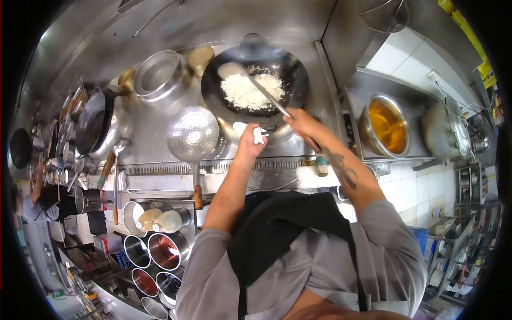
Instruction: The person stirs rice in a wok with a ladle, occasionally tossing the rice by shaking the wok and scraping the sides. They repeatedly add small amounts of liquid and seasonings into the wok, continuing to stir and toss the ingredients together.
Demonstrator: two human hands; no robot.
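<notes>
the black wok (290, 74) sits on the burner by the back wall, white rice (248, 92) heaped inside. right hand (301, 121) fingers curl tight round the ladle (230, 70) handle; left hand (249, 141) fingers clench a white cloth (258, 135) at the wok's rim.

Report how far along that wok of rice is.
Done: white rice is in the round black wok. In hand: right hand holds the long steel ladle in it; left hand grips the cloth-wrapped wok handle. Left: rice looks pale, all in the wok.
</notes>
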